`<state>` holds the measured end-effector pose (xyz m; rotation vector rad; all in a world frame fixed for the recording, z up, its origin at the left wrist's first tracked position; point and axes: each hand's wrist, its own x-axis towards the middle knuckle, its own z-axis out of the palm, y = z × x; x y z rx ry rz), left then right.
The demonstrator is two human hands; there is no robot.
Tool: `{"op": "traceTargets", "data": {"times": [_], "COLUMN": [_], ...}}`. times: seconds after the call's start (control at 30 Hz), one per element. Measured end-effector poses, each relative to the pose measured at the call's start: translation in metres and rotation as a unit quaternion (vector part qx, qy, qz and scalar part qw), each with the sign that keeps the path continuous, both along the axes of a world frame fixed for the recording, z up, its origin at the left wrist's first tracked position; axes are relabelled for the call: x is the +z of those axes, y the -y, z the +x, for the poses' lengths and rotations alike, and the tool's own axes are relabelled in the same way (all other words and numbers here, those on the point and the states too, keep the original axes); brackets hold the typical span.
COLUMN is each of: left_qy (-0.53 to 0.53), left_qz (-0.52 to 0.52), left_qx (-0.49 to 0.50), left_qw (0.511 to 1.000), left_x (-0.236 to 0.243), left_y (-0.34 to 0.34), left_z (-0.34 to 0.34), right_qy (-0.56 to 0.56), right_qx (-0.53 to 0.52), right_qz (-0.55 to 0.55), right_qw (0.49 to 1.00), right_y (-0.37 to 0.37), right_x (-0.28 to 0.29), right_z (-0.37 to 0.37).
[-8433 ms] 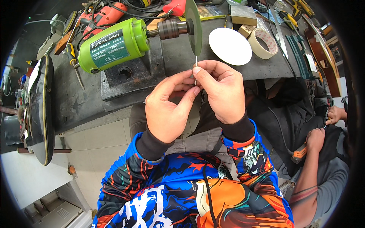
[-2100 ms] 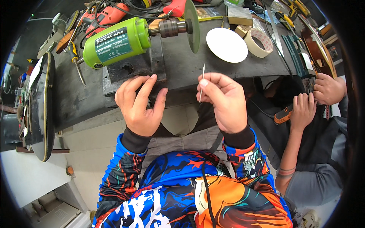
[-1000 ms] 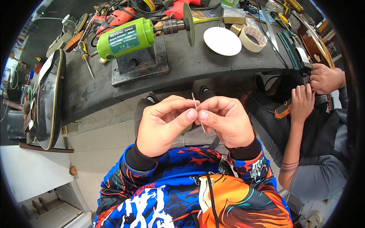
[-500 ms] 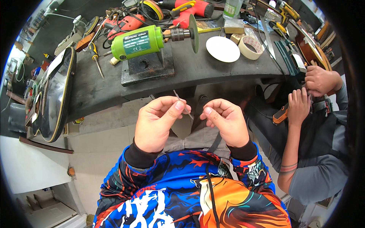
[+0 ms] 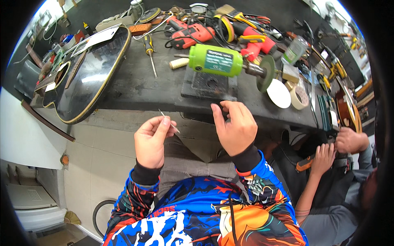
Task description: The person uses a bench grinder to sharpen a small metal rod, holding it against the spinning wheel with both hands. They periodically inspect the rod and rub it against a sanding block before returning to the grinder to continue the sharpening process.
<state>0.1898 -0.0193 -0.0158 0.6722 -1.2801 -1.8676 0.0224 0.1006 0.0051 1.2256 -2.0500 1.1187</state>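
My left hand (image 5: 152, 141) pinches a thin metal rod (image 5: 174, 127) between thumb and fingertips, over the floor in front of the bench's edge. My right hand (image 5: 236, 125) is raised at the bench's front edge, just below the grinder's base, with thumb and index apart and nothing seen in it. Behind it stands a green bench grinder (image 5: 209, 60) on a black base (image 5: 194, 88), carrying a greenish disc (image 5: 267, 74) at its right end. A white round disc (image 5: 279, 93) and a masking tape roll (image 5: 299, 97) lie right of it.
A black guitar (image 5: 88, 82) lies at the left; a screwdriver (image 5: 150, 53), red drills (image 5: 193, 35) and cords crowd the bench (image 5: 123, 96). At the right, another guitar (image 5: 353, 117) stands, and a co-worker's hands (image 5: 322, 160) are beside an orange tool (image 5: 304, 164).
My hands were together on the rod; they have parted. The rod is in my left hand, and my right has risen toward the bench. The view has swung left, shifting the scene rightward.
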Motion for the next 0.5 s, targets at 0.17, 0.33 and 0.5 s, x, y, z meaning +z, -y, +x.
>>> {"op": "traceTargets", "data": {"times": [0.17,0.33,0.5], "left_qy": [0.01,-0.006,0.066], "left_qz": [-0.004,0.024,0.067], "left_qx": [0.015,0.01,0.039], "left_qw": [1.0,1.0,0.995], "left_x": [-0.006,0.02,0.088], "left_y": [0.017,0.054,0.082], "left_z": [0.016,0.04,0.094], "right_qy": [-0.058,-0.068,-0.087], "right_qx": [-0.135,-0.162,-0.113], "right_qz": [0.147,0.203,0.329], "right_qw": [0.978,0.963,0.934], "right_y": [0.051,0.06,0.068], "right_x": [0.004,0.011,0.051], "right_z": [-0.008,0.001,0.017]}}
